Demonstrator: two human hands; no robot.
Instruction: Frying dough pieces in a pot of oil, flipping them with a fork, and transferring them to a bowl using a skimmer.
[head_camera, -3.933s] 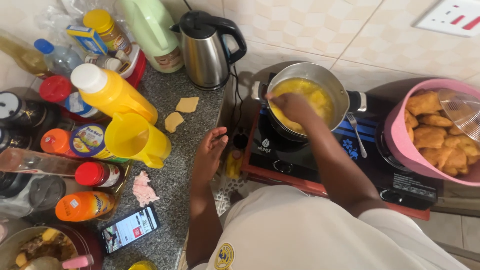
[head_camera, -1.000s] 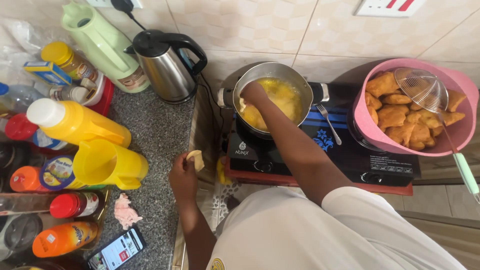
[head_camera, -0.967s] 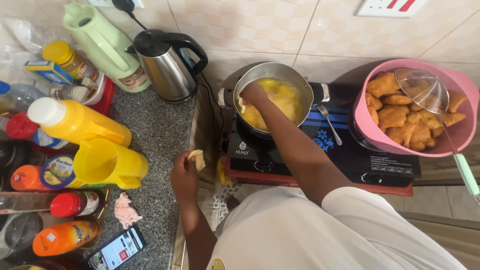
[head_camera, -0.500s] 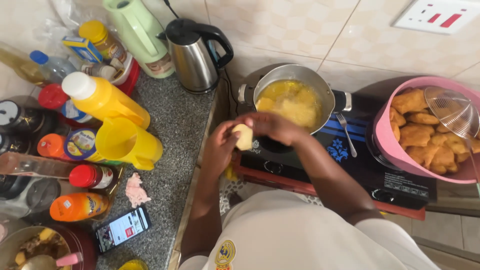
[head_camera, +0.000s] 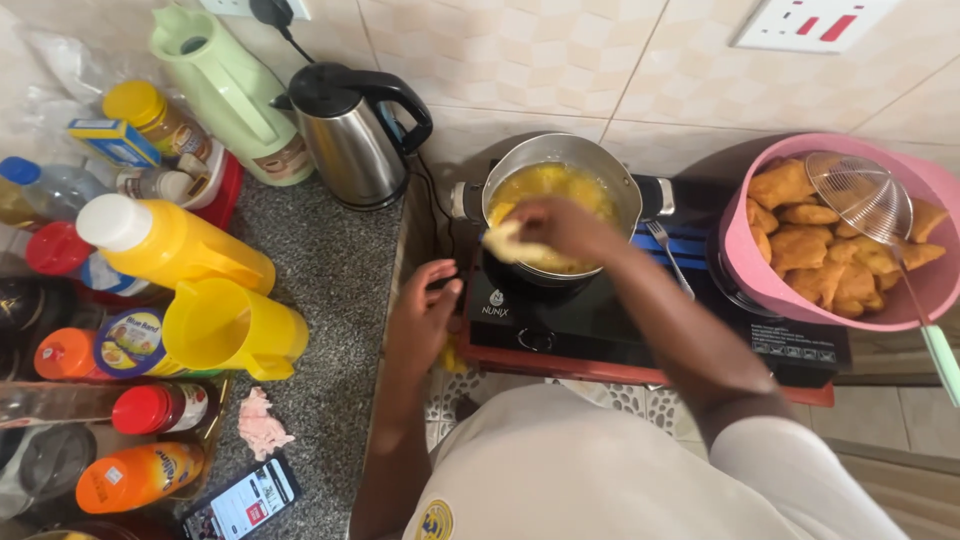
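One pale dough piece (head_camera: 508, 243) sits pinched in the right hand (head_camera: 560, 225) over the pot (head_camera: 620, 180), seemingly above oil, while the left hand (head_camera: 425, 315) hangs spread, empty.

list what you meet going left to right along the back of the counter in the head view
green flask → steel kettle → pot of oil, right hand holding a dough piece at it → fork → pink bowl of fried pieces

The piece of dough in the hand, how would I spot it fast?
Find the round silver metal pot of bubbling yellow oil on the black cooktop. At its near-left rim, the right hand holds a pale, flat piece of raw dough. Unlike the golden-brown fried pieces in the pink plastic bowl, it is pale and unfried.
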